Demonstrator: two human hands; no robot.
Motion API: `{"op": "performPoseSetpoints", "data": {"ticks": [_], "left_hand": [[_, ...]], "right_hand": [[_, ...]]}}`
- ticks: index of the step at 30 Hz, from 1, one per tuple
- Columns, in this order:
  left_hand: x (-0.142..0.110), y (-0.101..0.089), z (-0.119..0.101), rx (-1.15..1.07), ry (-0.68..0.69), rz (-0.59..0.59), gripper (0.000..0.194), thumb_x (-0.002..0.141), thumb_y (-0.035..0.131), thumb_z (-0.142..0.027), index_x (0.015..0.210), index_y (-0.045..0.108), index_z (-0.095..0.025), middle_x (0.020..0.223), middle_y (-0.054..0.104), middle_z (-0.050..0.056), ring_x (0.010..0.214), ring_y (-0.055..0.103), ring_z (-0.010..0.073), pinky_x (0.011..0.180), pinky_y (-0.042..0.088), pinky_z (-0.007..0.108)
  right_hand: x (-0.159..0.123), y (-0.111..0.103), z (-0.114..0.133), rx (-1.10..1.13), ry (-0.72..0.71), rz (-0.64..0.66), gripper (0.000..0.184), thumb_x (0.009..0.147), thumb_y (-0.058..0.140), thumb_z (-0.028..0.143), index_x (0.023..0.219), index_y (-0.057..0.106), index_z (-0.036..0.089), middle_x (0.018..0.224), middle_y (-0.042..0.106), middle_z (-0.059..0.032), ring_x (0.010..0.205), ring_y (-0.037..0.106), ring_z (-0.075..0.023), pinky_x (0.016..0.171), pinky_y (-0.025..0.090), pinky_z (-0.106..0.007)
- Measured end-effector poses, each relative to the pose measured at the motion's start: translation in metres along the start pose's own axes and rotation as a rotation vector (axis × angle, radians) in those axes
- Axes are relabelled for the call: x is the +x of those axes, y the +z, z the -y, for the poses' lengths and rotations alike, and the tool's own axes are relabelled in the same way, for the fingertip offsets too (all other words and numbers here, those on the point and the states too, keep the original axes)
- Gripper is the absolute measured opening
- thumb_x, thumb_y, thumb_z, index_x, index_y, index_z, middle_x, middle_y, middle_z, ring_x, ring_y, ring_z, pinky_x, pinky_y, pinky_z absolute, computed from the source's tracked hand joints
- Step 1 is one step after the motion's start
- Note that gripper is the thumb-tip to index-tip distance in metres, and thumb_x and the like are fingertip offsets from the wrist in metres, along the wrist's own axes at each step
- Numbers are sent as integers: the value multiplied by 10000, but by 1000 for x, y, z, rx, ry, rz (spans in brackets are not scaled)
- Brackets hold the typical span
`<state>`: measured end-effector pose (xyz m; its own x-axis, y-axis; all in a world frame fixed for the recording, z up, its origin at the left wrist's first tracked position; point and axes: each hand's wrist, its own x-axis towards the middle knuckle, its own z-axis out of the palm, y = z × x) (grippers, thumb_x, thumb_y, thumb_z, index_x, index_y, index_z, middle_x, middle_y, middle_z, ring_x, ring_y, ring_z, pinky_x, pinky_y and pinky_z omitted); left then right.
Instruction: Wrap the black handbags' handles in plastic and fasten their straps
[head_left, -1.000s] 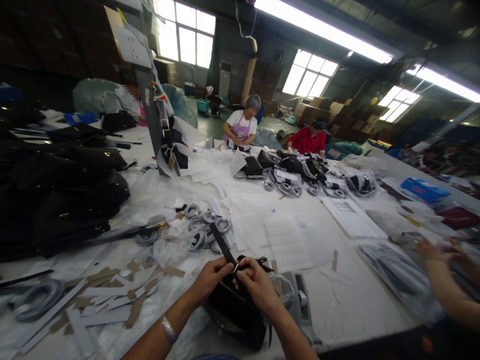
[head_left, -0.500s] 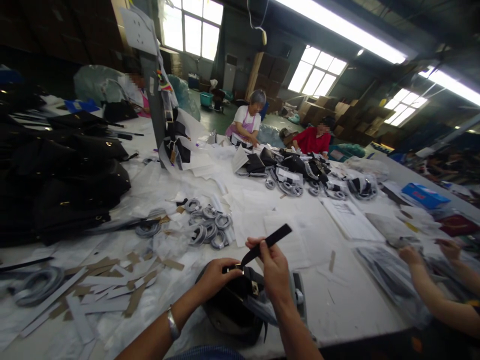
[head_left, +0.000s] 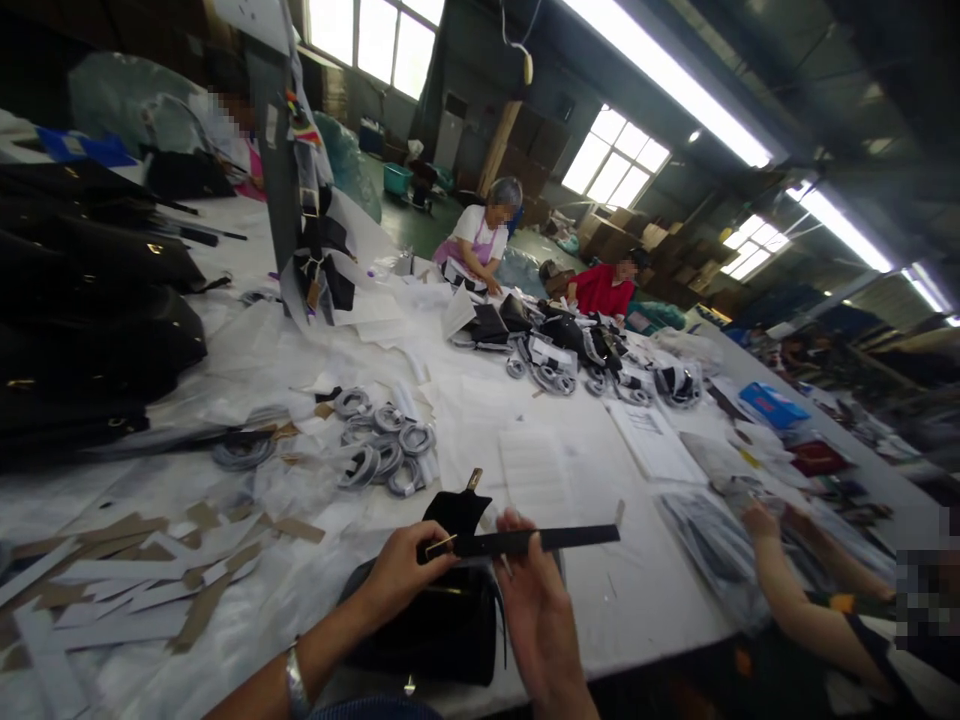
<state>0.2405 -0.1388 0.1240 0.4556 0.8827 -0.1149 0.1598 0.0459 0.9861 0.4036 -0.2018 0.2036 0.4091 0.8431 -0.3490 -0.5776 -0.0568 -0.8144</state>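
Note:
A black handbag (head_left: 431, 625) lies on the table in front of me, its surface shiny. Its flap (head_left: 455, 510) points away from me and carries a gold clasp at the tip. My left hand (head_left: 405, 570) pinches a black strap at its gold buckle, just above the bag. The flat strap (head_left: 577, 537) extends to the right, nearly level, with its far end free. My right hand (head_left: 534, 600) has its palm turned up, with the thumb on the near side of the strap and the fingers behind it.
Coiled grey straps (head_left: 386, 440) lie beyond the bag. Card strips (head_left: 127, 570) are scattered at left, below a pile of black bags (head_left: 90, 320). A co-worker's arm (head_left: 795, 610) works over plastic-wrapped goods at right. Two people sit across the table behind more bags (head_left: 551, 335).
The strap has swung from slanting upward to nearly level. My right palm has turned upward, and the bag's flap now shows folded away from me. The view has shifted right.

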Motion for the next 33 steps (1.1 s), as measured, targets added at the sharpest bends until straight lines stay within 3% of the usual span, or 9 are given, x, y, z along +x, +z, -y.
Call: {"op": "performPoseSetpoints", "data": {"ticks": [4, 8, 10, 14, 17, 20, 25, 29, 33], "left_hand": [[-2, 8, 5, 13, -7, -6, 139, 762, 710, -314, 761, 691, -176, 784, 701, 24, 781, 629, 214, 712, 406, 273], [-4, 6, 6, -29, -19, 56, 137, 750, 726, -306, 789, 714, -175, 807, 723, 30, 808, 647, 223, 737, 426, 277], [-3, 3, 5, -70, -17, 113, 149, 772, 708, -309, 849, 731, -184, 855, 742, 31, 846, 659, 224, 774, 443, 278], [0, -4, 4, -151, -18, 205, 207, 831, 644, -312, 973, 747, -203, 978, 757, 36, 955, 658, 226, 865, 448, 288], [1, -5, 7, -206, -55, 238, 255, 839, 631, -342, 1003, 745, -183, 989, 756, 53, 941, 664, 231, 845, 466, 297], [0, -4, 10, -250, -110, 236, 304, 829, 643, -381, 1007, 738, -153, 967, 754, 71, 895, 667, 232, 803, 477, 303], [-2, -3, 13, -323, -169, 247, 352, 815, 662, -441, 993, 729, -145, 927, 752, 68, 857, 664, 218, 764, 479, 288], [-1, -5, 15, -356, -178, 258, 351, 790, 693, -440, 976, 735, -145, 914, 750, 62, 863, 659, 213, 770, 475, 280], [0, -6, 14, -364, -195, 247, 346, 763, 719, -433, 948, 736, -141, 885, 744, 56, 843, 656, 207, 760, 472, 282]], "right_hand": [[-7, -3, -33, -331, 78, 40, 392, 761, 784, 410, 1058, 717, 163, 1149, 713, -99, 1112, 640, -276, 976, 509, -397], [7, -22, -41, -521, 78, -11, 429, 752, 762, 486, 943, 752, 102, 936, 764, -116, 927, 714, -292, 848, 579, -391], [11, -28, -41, -468, 91, -45, 428, 761, 751, 496, 930, 748, 103, 898, 769, -113, 898, 725, -286, 803, 596, -381], [11, -28, -43, -124, 198, -128, 366, 713, 826, 400, 911, 728, 108, 934, 772, -119, 881, 738, -257, 754, 613, -332], [10, -26, -47, 39, 265, -164, 343, 659, 874, 333, 876, 723, 114, 952, 773, -119, 863, 743, -229, 735, 616, -290], [12, -27, -53, 92, 303, -190, 293, 668, 871, 290, 864, 726, 129, 926, 781, -88, 832, 746, -185, 719, 614, -244], [14, -31, -61, 165, 376, -242, 36, 805, 751, 162, 811, 724, 140, 831, 788, -44, 726, 744, -117, 666, 603, -172], [14, -31, -64, 175, 385, -258, 71, 848, 686, 111, 794, 720, 143, 797, 786, -30, 706, 741, -98, 650, 594, -147], [11, -28, -61, 135, 322, -236, 76, 776, 781, 190, 807, 721, 155, 821, 786, -26, 745, 745, -120, 676, 599, -168]]}}
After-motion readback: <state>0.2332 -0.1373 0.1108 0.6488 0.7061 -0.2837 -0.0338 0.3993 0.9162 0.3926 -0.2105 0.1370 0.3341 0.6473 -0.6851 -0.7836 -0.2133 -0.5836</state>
